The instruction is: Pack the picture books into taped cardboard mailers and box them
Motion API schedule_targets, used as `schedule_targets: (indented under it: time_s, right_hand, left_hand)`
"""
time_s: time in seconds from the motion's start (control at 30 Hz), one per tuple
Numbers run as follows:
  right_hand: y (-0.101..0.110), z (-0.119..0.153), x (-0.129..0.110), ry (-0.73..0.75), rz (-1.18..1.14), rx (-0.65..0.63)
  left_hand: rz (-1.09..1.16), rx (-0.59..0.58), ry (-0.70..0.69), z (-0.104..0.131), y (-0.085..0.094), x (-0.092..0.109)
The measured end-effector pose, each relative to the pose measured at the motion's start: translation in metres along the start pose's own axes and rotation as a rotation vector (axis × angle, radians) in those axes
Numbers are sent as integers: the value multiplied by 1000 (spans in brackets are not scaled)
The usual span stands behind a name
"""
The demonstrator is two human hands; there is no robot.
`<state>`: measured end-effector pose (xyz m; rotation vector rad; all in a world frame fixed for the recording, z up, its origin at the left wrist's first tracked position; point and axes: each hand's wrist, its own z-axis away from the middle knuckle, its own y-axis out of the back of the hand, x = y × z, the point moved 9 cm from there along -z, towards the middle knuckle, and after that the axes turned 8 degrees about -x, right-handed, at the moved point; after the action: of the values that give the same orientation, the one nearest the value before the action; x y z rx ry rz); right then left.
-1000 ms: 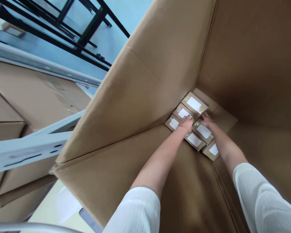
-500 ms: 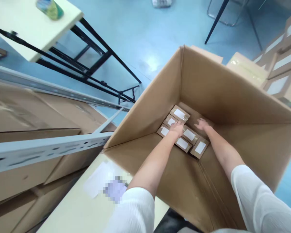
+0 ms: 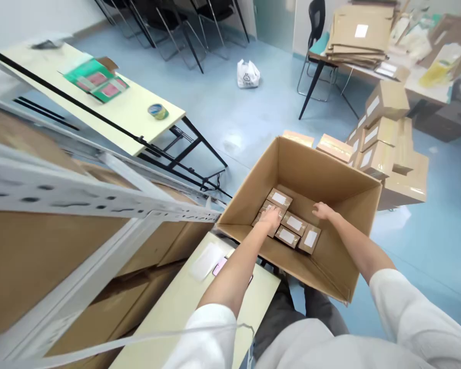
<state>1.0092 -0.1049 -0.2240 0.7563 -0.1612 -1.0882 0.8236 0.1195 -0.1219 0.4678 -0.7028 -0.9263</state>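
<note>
A large open carton (image 3: 326, 174) stands in front of me with several small brown boxes on its bottom. They carry white labels, and one labelled box (image 3: 309, 239) sits at the right end of the group. My left hand (image 3: 271, 217) lies over the boxes on the left side, fingers spread, partly covering them; it appears to touch their tops. My right hand (image 3: 323, 210) is inside the carton, to the right of the small boxes and apart from them. Its fingers are loosely bent, with nothing visible in them.
A metal shelf rack (image 3: 169, 207) with cartons runs along my left. Below it, a pale table (image 3: 169, 318) holds a phone (image 3: 219, 265) and paper. Stacked boxes (image 3: 384, 141) stand beyond the carton on the right. Another table (image 3: 134, 118) bears a tape roll (image 3: 158, 111).
My view has tilted up and back, so the carton looks smaller and more of the room shows. My left hand stays over the small boxes. The right hand's fingers are less spread.
</note>
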Motion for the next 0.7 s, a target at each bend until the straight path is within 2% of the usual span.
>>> schedule_targets:
  time_s: [0.17,0.3,0.5,0.6,0.7]
  right_hand:
    - [5,62,-15,106,-88,58]
    - [11,104,-22,212,-78,45]
    - [35,154,-22,344,-59,76]
    - [41,176,-37,428,-32,89]
    - [40,197,-65,517,-17,89]
  left_hand:
    - [46,101,-15,60,8,21]
    - [56,158,16,99,3,40]
    - [66,265,89,154,-7,72]
    - [75,341,103,182,-13,81]
    - [102,405,129,213,-25,81]
